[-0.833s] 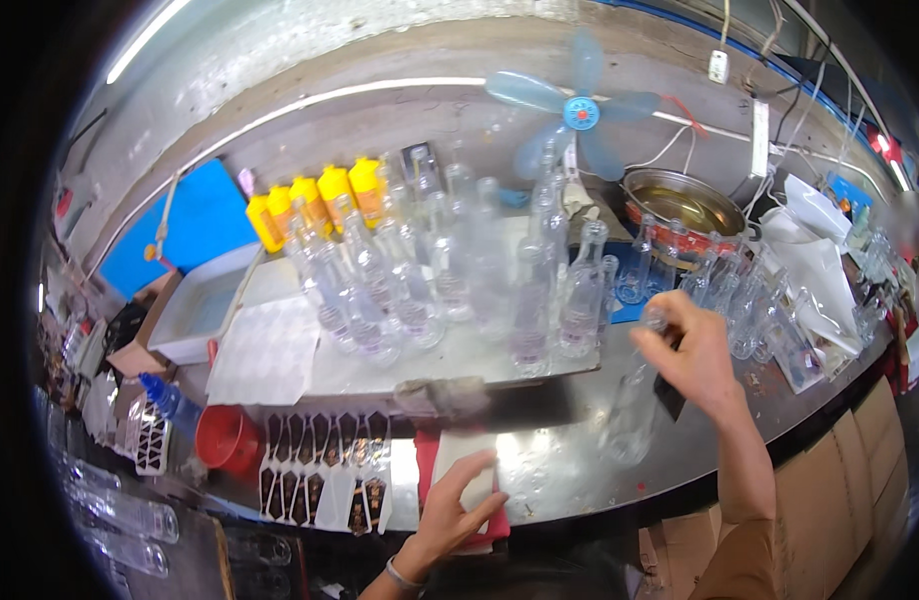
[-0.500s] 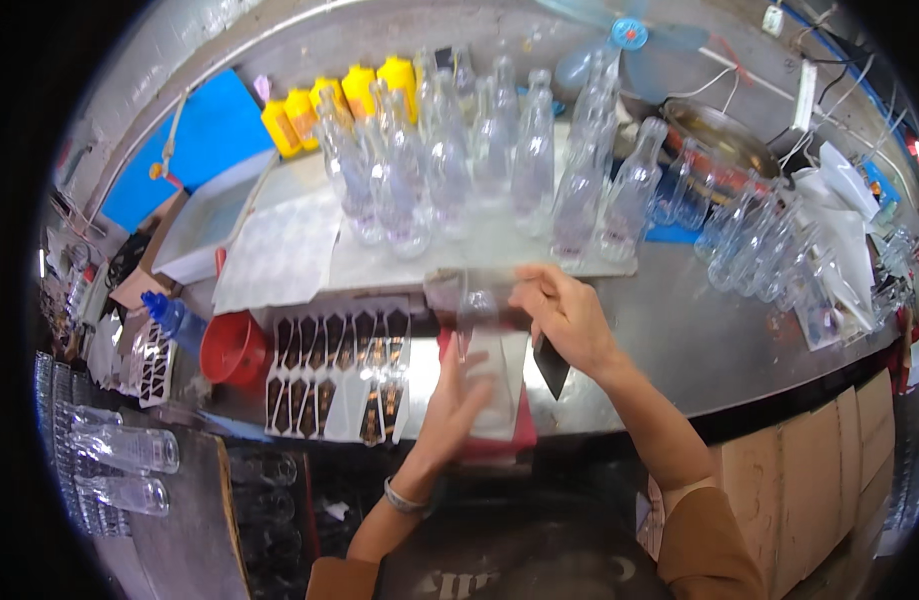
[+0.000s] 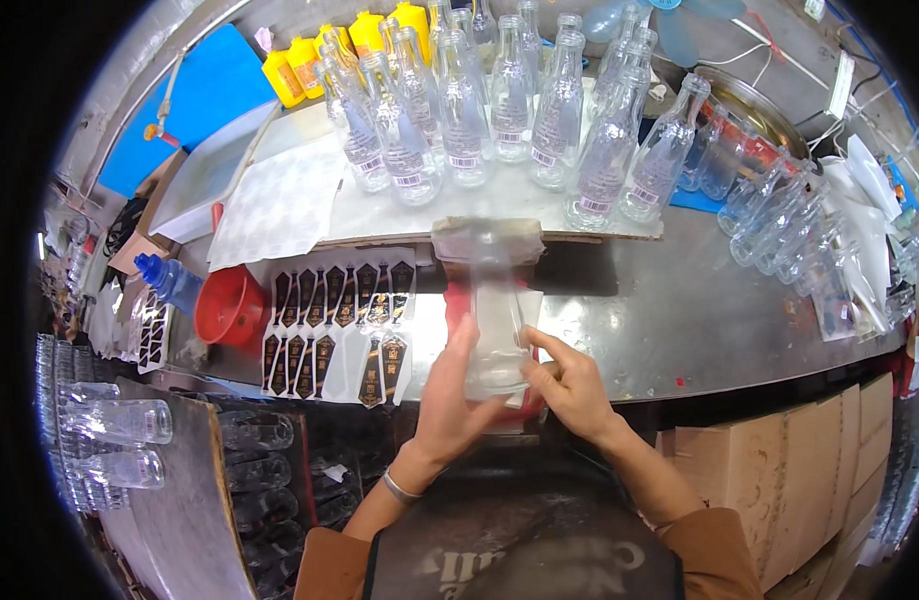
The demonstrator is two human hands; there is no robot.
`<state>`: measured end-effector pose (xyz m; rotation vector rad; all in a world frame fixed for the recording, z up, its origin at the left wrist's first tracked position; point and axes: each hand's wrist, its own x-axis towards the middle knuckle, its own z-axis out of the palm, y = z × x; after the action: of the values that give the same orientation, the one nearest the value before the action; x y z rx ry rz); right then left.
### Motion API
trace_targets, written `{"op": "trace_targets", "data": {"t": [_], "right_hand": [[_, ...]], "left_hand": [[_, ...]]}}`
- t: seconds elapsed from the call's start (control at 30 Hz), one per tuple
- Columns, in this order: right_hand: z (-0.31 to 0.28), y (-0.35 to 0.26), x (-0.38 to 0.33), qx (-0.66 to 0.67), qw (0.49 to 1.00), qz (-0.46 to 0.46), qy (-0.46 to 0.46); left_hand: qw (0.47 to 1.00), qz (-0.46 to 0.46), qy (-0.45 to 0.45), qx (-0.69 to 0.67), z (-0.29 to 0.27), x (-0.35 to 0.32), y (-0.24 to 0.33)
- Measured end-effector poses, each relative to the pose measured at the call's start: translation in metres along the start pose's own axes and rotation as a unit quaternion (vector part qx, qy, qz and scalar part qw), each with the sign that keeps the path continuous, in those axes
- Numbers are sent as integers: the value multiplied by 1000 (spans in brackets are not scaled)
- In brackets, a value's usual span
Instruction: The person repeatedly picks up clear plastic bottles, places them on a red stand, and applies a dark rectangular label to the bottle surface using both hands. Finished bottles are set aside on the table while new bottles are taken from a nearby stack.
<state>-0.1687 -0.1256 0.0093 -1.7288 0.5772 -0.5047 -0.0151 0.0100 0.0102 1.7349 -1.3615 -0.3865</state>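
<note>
A clear glass bottle [image 3: 497, 345], smeared by motion, lies with its neck pointing away from me. Its neck end is over a cloth-wrapped block [image 3: 520, 240], and its base is between my hands. My left hand [image 3: 448, 400] cups the bottle's left side near the base, fingers reaching underneath. On the other side, my right hand [image 3: 570, 388] grips the lower right edge with thumb and fingertips. Beneath the bottle are a red cloth [image 3: 458, 305] and whitish sheets, partly hidden. Left of them lies a sheet of black tie-shaped labels [image 3: 325, 318], with gaps in its lower row.
Clear bottles [image 3: 465, 130] stand grouped on a white board [image 3: 380, 220] behind. A red cup [image 3: 230, 308] and blue spray bottle [image 3: 168, 280] sit left. More bottles [image 3: 780, 230] lie right on the metal table [image 3: 660, 330]. Cardboard boxes [image 3: 770, 470] stand below right.
My right hand has come down toward me, from the block to the bottle's base. The dark pointed piece beside it no longer shows. The view has shifted slightly.
</note>
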Motion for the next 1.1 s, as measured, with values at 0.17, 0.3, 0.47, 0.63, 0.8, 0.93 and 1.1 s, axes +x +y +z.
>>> {"op": "trace_targets", "data": {"t": [0.17, 0.3, 0.47, 0.63, 0.8, 0.93, 1.1], "right_hand": [[-5, 20, 13, -22, 999, -4, 43], [-1, -3, 2, -44, 997, -44, 35], [0, 6, 2, -53, 998, -35, 20], [-2, 13, 4, -26, 999, -19, -5], [-1, 13, 8, 56, 995, 58, -60], [2, 7, 6, -16, 999, 29, -26], [-7, 13, 3, 24, 998, 59, -27]], "left_hand": [[992, 29, 52, 114, -4, 0, 11], [997, 35, 27, 67, 6, -6, -14], [998, 35, 40, 47, 12, -4, -10], [995, 50, 61, 56, 13, -5, -4], [992, 68, 83, 61, 9, -8, -3], [995, 42, 85, -8, 11, -9, -7], [998, 21, 53, -3, -6, -24, -13]]}}
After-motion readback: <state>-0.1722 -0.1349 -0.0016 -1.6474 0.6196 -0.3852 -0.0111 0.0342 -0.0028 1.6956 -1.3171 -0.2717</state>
